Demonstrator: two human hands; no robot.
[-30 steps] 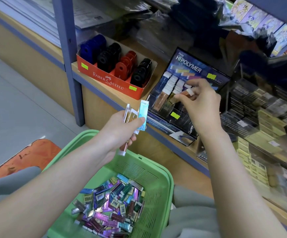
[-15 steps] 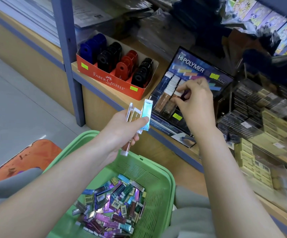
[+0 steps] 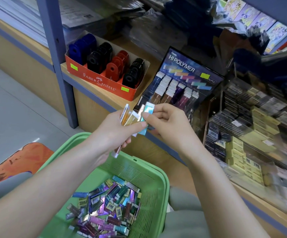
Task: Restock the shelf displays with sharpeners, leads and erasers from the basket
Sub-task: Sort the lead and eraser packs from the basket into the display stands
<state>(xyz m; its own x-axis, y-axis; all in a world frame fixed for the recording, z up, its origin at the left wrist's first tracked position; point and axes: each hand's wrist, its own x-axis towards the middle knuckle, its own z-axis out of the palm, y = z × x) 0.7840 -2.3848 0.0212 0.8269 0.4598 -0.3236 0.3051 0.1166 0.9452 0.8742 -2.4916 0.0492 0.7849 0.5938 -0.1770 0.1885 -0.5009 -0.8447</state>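
The left hand (image 3: 117, 127) grips a small fan of slim erasers (image 3: 130, 116) in shiny foil sleeves, thumb clamped across their fronts and fingers curled behind. One longer piece pokes out below the fist. The right hand (image 3: 166, 121) meets it from the other side, thumb and forefinger pinching the teal eraser (image 3: 147, 109) at the outer edge of the fan. Both hands hang in front of the shelf's blue front edge, above the far rim of the green plastic basket (image 3: 163, 186).

The basket sits on the person's lap, and a loose heap of foil-sleeved erasers (image 3: 105, 208) in purple, teal, green and silver lies on its floor.

On the wooden shelf (image 3: 152, 71), just behind the hands, stands the dark Hi-Polymer display (image 3: 189, 69). Its slanted rows are partly filled with the same kind of erasers, white ends up. To its left, a red Faber-Castell box (image 3: 98, 81) holds four rows of sharpeners (image 3: 115, 66): blue, black, red and black. To the display's right are blurred stacks of small boxes (image 3: 242, 152). A blue shelf post (image 3: 60, 66) rises beside the red box.
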